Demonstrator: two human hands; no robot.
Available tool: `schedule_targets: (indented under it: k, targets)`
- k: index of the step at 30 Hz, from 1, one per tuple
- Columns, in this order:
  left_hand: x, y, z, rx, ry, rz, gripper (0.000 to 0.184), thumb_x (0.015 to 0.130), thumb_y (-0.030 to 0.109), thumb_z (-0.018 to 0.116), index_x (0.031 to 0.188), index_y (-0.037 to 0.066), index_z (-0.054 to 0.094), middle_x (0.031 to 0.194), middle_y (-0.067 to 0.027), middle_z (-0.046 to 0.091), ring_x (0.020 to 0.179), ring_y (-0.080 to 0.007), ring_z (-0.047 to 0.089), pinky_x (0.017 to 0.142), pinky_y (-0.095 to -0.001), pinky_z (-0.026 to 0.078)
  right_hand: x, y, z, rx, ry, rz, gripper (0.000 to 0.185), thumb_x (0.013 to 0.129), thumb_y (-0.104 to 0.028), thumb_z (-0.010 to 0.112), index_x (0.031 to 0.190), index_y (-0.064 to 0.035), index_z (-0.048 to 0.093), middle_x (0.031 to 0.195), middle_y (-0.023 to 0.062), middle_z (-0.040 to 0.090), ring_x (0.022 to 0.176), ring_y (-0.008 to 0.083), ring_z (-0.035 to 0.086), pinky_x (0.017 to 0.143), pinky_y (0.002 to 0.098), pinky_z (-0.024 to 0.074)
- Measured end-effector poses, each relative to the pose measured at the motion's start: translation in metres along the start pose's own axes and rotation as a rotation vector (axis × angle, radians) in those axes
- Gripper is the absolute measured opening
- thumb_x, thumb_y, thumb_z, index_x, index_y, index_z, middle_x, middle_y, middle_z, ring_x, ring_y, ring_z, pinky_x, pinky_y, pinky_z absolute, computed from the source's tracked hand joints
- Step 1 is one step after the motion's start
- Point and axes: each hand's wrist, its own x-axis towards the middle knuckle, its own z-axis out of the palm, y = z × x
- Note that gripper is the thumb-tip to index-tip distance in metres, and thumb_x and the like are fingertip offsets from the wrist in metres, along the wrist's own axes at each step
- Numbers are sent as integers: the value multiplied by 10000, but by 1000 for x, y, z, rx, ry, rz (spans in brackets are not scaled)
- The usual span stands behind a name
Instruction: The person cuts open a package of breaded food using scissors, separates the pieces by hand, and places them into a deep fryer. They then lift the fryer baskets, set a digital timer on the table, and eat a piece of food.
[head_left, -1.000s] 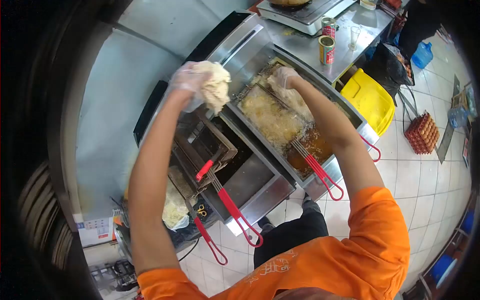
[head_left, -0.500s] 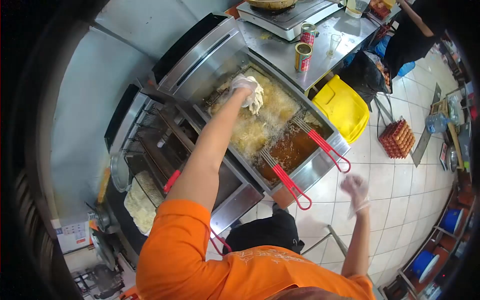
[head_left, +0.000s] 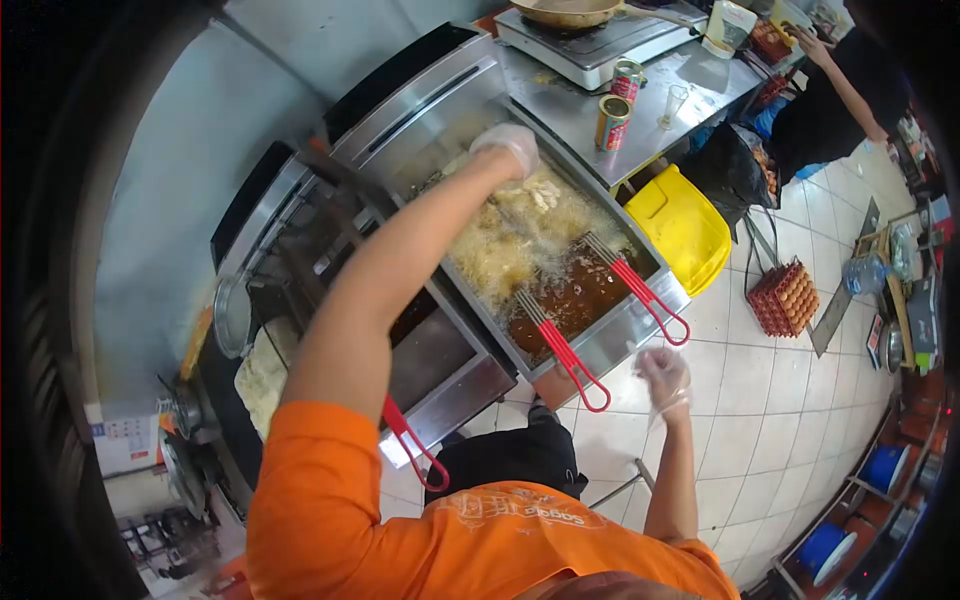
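My left hand (head_left: pixel 510 148), in a clear plastic glove, is low over the far part of the deep fryer (head_left: pixel 610 345). Its fingers are hidden behind the back of the hand, so I cannot see whether they hold anything. Pale battered pieces (head_left: pixel 543 192) lie in the foaming oil (head_left: pixel 500 245) just beyond it. Two basket handles with red grips (head_left: pixel 565 355) (head_left: pixel 642 290) hang over the fryer's front edge. My right hand (head_left: pixel 665 378), gloved too, is in the air near those handles, its fingers loosely curled with nothing visible in them.
A second fryer bay with a red handle (head_left: pixel 412 440) is at the left, beside a tray of pale coating (head_left: pixel 262 375). Cans (head_left: pixel 613 122) stand on the steel table. A yellow bin (head_left: pixel 685 225) and stacked egg trays (head_left: pixel 783 300) are on the right. Another person (head_left: pixel 845 95) stands farther back.
My left hand has moved slightly right and away over the oil; the pale battered food that hung from it now lies in the oil. My right hand has moved left, nearer the fryer handles.
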Motion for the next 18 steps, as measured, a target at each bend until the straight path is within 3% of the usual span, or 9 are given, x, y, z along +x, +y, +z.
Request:
schedule_targets:
  k: [3, 7, 8, 9, 12, 13, 14, 15, 18]
  targets:
    - [-66, -16, -55, 26, 72, 11, 393, 887, 354, 565, 1048, 27, 712, 1135, -172, 676, 999, -341, 662, 862, -432, 530, 30, -40, -9, -214, 28, -165, 373, 933, -328, 598, 774, -1, 683, 666, 60, 655, 617, 135, 595, 580, 299, 455]
    - [-166, -58, -92, 89, 239, 12, 386, 876, 399, 604, 1037, 64, 707, 1021, -166, 697, 957, -343, 665, 857, -435, 527, 63, -86, 1, 54, -73, -324, 446, 992, -384, 508, 965, 12, 711, 663, 59, 655, 628, 97, 599, 568, 252, 444]
    - [-193, -74, -97, 76, 294, 15, 362, 875, 403, 618, 1034, 89, 704, 994, -155, 699, 938, -331, 666, 845, -427, 527, 65, -104, 8, 39, -37, -224, 402, 1001, -324, 522, 1080, 40, 675, 721, 83, 672, 659, 105, 627, 605, 241, 483]
    - [-222, -91, -99, 62, 346, 16, 339, 873, 406, 631, 1031, 115, 702, 967, -143, 701, 920, -319, 667, 834, -418, 526, 68, -111, 19, 214, -28, -342, 311, 985, -213, 564, 1102, 62, 649, 814, 102, 692, 698, 137, 660, 666, 252, 528]
    - [-311, -148, -89, -35, 449, 6, 288, 876, 368, 653, 1043, 137, 695, 921, -85, 700, 880, -221, 658, 808, -358, 517, 79, -131, 33, 172, -62, -349, 204, 950, -110, 605, 1047, 64, 648, 858, 96, 692, 780, 151, 678, 708, 267, 546]
    - [-343, -160, -87, -65, 450, -8, 283, 888, 329, 650, 1083, 126, 681, 917, -54, 698, 876, -181, 650, 801, -330, 511, 77, -140, 33, -104, -29, -479, 212, 953, -155, 616, 991, 48, 663, 841, 83, 683, 785, 147, 671, 720, 272, 542]
    - [-385, -149, -106, -193, 288, -215, 367, 867, 381, 654, 989, 42, 722, 983, -122, 720, 906, -228, 673, 815, -352, 528, 76, -151, 35, -146, -13, -440, 246, 962, -199, 609, 966, 40, 669, 828, 76, 680, 766, 145, 663, 730, 272, 537]
    - [-423, -150, -109, -208, 277, -236, 367, 867, 381, 654, 989, 42, 722, 983, -122, 720, 906, -228, 673, 815, -352, 528, 76, -162, 38, -189, 6, -400, 285, 971, -242, 602, 941, 32, 675, 816, 68, 676, 747, 144, 656, 740, 273, 533]
    - [-510, -213, -65, -462, 323, -381, 360, 851, 367, 692, 1037, 59, 712, 1041, -101, 722, 957, -222, 676, 863, -336, 523, 68, -213, 57, -67, -190, -664, 407, 1000, -341, 544, 1091, 41, 652, 854, 58, 672, 773, 139, 641, 782, 284, 526]
